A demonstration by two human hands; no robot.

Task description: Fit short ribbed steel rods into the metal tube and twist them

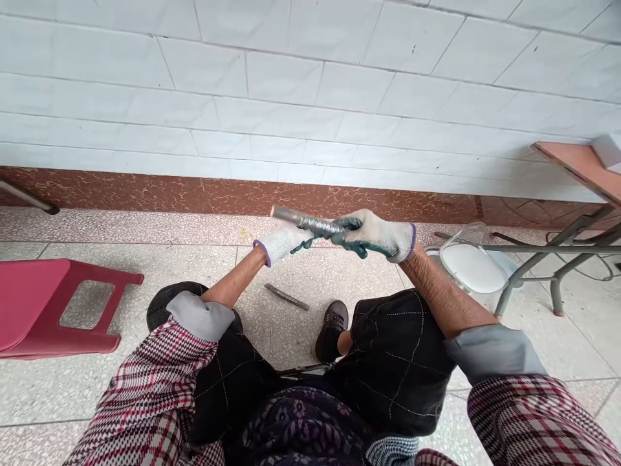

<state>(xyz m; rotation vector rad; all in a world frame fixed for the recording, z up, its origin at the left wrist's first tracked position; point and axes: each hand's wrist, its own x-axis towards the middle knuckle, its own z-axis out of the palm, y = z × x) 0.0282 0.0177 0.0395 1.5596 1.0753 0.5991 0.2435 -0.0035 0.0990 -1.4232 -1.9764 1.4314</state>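
Note:
Both my hands wear whitish knit gloves with dark green palms and purple cuff edges. My right hand (373, 236) is closed round the right end of a short grey rod (310, 222). Silvery wire is wound tightly along the rod, and its left end shows a pale, bare tip. My left hand (288, 239) is just under the rod, its fingers curled close to the right hand's fingertips. What those left fingers grip is hidden. Below, on the floor, lies a second thin wire-wrapped rod (286, 297).
A red plastic stool (33, 304) stands at left, near a dark metal leg (29, 197). To the right are a table (577, 162) with grey metal legs and a round white-topped object (473, 266) in clear plastic. A tiled wall (291, 77) rises ahead.

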